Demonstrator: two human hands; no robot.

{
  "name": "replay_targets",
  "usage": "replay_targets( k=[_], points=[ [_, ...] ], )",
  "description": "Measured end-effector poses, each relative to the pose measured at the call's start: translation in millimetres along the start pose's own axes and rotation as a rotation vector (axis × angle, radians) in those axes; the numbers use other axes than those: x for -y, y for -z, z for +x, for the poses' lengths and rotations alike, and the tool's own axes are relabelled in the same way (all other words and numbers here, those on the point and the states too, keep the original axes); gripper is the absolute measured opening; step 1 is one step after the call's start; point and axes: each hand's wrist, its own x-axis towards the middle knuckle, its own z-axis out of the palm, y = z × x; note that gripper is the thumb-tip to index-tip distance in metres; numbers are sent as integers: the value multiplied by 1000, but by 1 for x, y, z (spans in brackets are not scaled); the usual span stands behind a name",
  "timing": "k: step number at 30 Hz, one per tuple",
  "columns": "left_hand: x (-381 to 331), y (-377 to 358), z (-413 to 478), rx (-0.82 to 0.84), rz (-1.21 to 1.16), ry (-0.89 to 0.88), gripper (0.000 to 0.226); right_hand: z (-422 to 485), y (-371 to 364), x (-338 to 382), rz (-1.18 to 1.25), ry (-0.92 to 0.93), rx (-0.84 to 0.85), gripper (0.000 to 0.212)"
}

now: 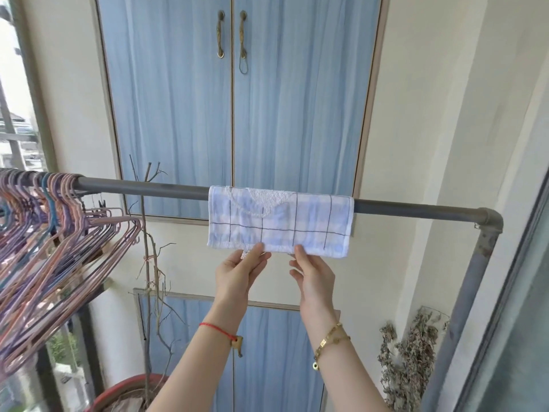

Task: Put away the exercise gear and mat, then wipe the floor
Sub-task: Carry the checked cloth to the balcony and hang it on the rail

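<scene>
A: Where are the hands?

B: Both are raised to the bottom edge of the cloth [280,223]. The left hand [239,270] has thumb and fingers at the hem near its middle, a little left of centre. The right hand [313,272] is just beside it, fingertips at the hem to the right of centre.

A: Gripping it, or only touching?

B: The left looks like a light pinch on the hem. For the right, the fingertips meet the edge, but I cannot tell whether they have closed on it.

A: And the cloth itself?

B: It is a checked blue and white cloth folded over the grey rail [142,185], hanging down on the near side. Its long side runs left to right along the rail, directly above the hands. Neither hand is clearly nearer; both sit under the middle, with the outer corners free.

A: So what does the next move turn on?

B: I would judge that it has to come up and over the rail, or slide toward the person, rather than straight down. It is likely the wiping cloth for the floor.

A: Anything in the way?

B: The hangers [59,221] hang well to the left, and the blue cupboard doors [231,114] stand behind the rail.
</scene>
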Motion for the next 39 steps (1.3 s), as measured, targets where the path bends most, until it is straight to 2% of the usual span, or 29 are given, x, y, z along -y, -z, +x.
replay_targets(
  k=[2, 5, 7, 12, 15, 23, 29, 34, 39],
  points=[
    [-1, -3, -5, -10, -5, 0, 20, -2, 0, 2, -17, 2, -9, 11],
    [-6, -4, -8, -3, -30, 11, 60, -8, -2, 9, -4, -54, 30, 11],
    [-11, -3, -10, 14, -9, 42, 69, -14, -1, 16, 15, -87, 62, 11],
    [-27, 8, -35, 102, 73, 114, 46, -41, 6, 33, 0, -93, 34, 14],
    [-34, 17, -63, 124, 112, 129, 32, -66, 12, 38, 5, -94, 6, 23],
    [-63, 49, -180, 159, 190, 85, 37, -174, 35, 44, -5, -43, -64, 24],
    [-99, 60, -278, 217, 246, -26, 37, -267, 54, 77, -79, 31, -26, 20],
    [-128, 61, -349, 252, 269, -114, 36, -340, 62, 115, -78, 88, 14, 29],
    [-146, 66, -416, 271, 268, -190, 34, -401, 76, 143, -97, 153, 33, 25]
  ],
)
